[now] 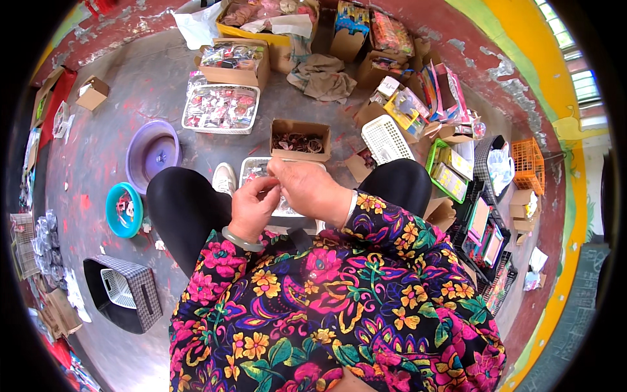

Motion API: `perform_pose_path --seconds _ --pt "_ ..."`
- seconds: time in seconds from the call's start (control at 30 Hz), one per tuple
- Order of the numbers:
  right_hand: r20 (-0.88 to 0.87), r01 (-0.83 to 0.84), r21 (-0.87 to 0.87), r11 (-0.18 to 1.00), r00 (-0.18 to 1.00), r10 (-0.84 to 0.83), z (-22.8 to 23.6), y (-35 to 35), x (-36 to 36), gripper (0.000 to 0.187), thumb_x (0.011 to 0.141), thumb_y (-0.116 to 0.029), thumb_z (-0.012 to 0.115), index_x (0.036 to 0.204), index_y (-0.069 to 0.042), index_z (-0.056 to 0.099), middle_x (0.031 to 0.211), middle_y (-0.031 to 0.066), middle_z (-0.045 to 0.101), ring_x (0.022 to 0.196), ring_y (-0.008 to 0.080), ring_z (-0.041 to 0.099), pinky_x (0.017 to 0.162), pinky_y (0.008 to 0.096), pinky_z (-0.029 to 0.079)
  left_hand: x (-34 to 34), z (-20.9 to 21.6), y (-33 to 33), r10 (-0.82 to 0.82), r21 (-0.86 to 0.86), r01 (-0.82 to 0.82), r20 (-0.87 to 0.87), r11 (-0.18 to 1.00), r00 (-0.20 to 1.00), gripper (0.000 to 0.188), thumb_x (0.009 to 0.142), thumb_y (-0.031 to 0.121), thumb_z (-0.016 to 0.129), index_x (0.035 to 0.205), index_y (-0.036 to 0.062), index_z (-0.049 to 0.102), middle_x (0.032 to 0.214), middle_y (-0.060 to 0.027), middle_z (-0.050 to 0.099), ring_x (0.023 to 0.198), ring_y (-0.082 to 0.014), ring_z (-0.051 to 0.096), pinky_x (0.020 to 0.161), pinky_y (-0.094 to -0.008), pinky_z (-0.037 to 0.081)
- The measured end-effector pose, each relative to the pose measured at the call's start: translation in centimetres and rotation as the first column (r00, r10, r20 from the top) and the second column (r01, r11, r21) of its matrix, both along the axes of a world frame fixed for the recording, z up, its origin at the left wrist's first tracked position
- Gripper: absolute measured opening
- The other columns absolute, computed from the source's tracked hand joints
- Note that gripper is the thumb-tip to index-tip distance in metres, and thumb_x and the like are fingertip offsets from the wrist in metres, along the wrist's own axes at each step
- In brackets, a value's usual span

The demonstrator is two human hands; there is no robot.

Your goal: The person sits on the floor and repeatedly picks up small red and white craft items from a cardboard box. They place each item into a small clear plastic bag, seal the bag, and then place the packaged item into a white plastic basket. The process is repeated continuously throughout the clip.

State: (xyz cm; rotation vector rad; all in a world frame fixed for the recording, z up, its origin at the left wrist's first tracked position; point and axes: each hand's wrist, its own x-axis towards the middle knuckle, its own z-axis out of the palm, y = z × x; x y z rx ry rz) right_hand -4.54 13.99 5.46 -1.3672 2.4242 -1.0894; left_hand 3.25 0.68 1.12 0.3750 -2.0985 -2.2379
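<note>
My left hand (253,204) and my right hand (312,188) meet in front of me, fingertips close together in a pinch. What they hold, if anything, is too small or hidden to make out. Under them, between my knees, sits a white plastic basket (251,167) with small packaged pieces in it, partly covered by my hands. Just beyond it stands a brown cardboard box (297,157) holding a tangle of dark reddish-brown items. A pale bangle circles my left wrist.
To the left are a purple basin (132,153), a teal tub (115,225) with small pieces and a checkered bin (147,297) on its side. Ahead, a white basket (189,125) is full of small packets. Right of my knee lie a white perforated basket (385,138) and a green crate (432,163).
</note>
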Motion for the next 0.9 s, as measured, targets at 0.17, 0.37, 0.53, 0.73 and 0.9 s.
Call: perform_pose_path --seconds 0.17,0.37,0.53,0.73,0.9 --pt "-0.008 -0.111 -0.053 0.992 0.994 0.110 0.4 -1.2 -0.5 0.020 0.076 0.001 0.049 0.094 -0.004 0.043 0.076 0.0159 0.056 0.072 0.0357 0.056 0.059 0.0407 0.045 -0.1 -0.5 -1.6 0.062 0.074 -0.074 0.155 0.995 0.986 0.015 0.079 0.000 0.056 0.092 -0.0027 0.062 0.077 -0.0002 0.060 0.068 -0.0041 0.051 0.059 -0.0193 0.042" --pt "0.002 -0.201 -0.076 0.977 0.979 0.202 0.8 -2.7 -1.0 0.013 0.082 -0.011 0.047 0.093 -0.004 0.045 0.070 0.0164 0.056 0.068 0.0350 0.057 0.056 0.0436 0.043 -0.3 -0.1 -1.7 0.159 0.302 -0.173 0.068 0.938 0.985 0.009 0.083 0.006 0.060 0.085 -0.0030 0.061 0.082 -0.0003 0.060 0.074 -0.0060 0.053 0.066 -0.0189 0.042" --pt "0.114 -0.341 0.090 0.936 0.937 0.330 1.2 -3.4 -5.8 0.015 0.079 -0.014 0.053 0.091 -0.006 0.055 0.080 0.0122 0.059 0.074 0.0317 0.057 0.060 0.0407 0.045 -0.4 -0.8 -2.4 0.205 0.218 -0.233 0.144 0.948 0.968 0.007 0.080 -0.003 0.053 0.079 -0.0031 0.059 0.080 -0.0026 0.060 0.075 -0.0078 0.054 0.071 -0.0204 0.042" --pt "0.043 -0.032 0.622 0.782 0.999 0.007 -13.3 0.8 -19.2 0.018 0.073 -0.018 0.054 0.076 -0.005 0.066 0.077 0.0166 0.063 0.071 0.0358 0.060 0.065 0.0356 0.048 -0.7 0.4 -2.2 0.191 0.242 -0.224 0.153 0.944 0.970 0.012 0.079 -0.005 0.048 0.080 -0.0033 0.060 0.083 -0.0051 0.061 0.077 -0.0098 0.054 0.073 -0.0210 0.041" --pt "0.163 -0.133 0.856 0.500 0.986 -0.017 -24.3 2.6 -18.1 0.022 0.071 -0.013 0.053 0.079 0.003 0.067 0.086 0.0231 0.062 0.083 0.0351 0.061 0.072 0.0388 0.048 -0.8 0.7 -1.7 0.185 0.231 -0.242 0.243 0.943 0.952 0.011 0.083 -0.002 0.050 0.085 -0.0023 0.061 0.085 -0.0040 0.062 0.077 -0.0061 0.054 0.070 -0.0178 0.041"
